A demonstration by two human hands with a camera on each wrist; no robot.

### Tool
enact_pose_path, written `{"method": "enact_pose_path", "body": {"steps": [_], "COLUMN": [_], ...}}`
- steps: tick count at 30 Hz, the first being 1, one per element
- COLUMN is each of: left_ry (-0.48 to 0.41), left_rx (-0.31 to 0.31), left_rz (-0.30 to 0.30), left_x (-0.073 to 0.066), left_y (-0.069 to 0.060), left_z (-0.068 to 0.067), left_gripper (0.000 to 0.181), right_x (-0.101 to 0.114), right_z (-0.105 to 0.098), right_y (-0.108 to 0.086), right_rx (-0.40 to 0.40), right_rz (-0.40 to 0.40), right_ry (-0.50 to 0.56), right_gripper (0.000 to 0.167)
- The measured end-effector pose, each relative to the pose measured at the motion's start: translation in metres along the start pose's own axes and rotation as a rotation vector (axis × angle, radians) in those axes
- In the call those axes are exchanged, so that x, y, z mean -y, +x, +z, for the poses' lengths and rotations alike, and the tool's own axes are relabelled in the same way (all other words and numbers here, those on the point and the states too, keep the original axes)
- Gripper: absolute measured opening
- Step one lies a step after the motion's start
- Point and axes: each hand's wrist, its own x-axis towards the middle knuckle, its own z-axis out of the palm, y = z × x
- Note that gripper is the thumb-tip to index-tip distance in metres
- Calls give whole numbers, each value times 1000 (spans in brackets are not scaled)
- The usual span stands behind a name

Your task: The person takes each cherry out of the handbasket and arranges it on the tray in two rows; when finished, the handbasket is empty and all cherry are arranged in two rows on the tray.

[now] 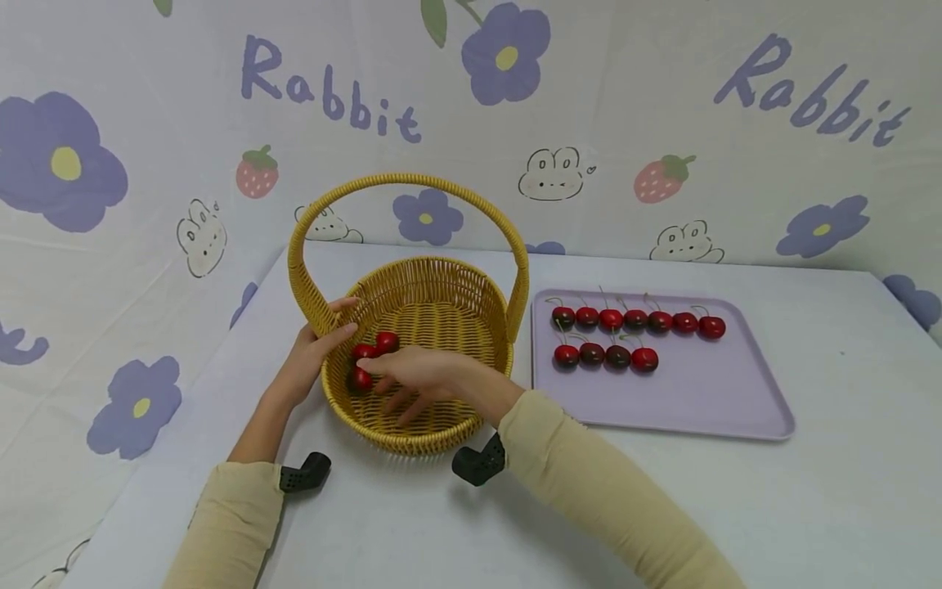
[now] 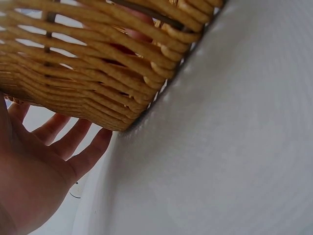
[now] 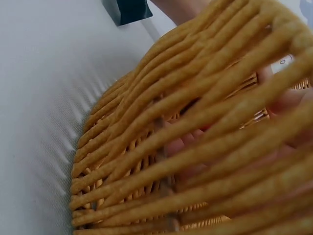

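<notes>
A round yellow wicker basket point(image 1: 423, 446) with a tall arched handle stands on the table, and a few red cherries point(image 1: 387, 342) lie inside at its left. My left hand point(image 1: 312, 352) holds the basket's left rim by the handle base, thumb over the edge. The left wrist view shows the fingers point(image 2: 80, 139) against the outside of the weave. My right hand point(image 1: 423, 372) reaches into the basket over the cherries, fingers loosely spread, its foremost fingertip touching or just above them. In the right wrist view the weave partly hides this hand.
Right of the basket lies a lilac tray point(image 1: 714, 393) with two rows of dark red, stemmed cherries point(image 1: 644, 360) along its back and left. Black devices point(image 1: 482, 462) sit at both wrists. Behind the white table point(image 1: 832, 352) hangs a printed cloth.
</notes>
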Motion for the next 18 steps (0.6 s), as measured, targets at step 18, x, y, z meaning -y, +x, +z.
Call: {"method": "enact_pose_path", "body": {"steps": [18], "left_ry": [17], "left_rx": [1], "left_rz": [26], "left_x": [-1], "left_y": [0], "left_z": [0], "left_gripper": [51], "right_x": [-1], "right_z": [4], "right_y": [6], "right_rx": [69], "right_rz": [-57], "right_ry": [-42], "right_gripper": [42]}}
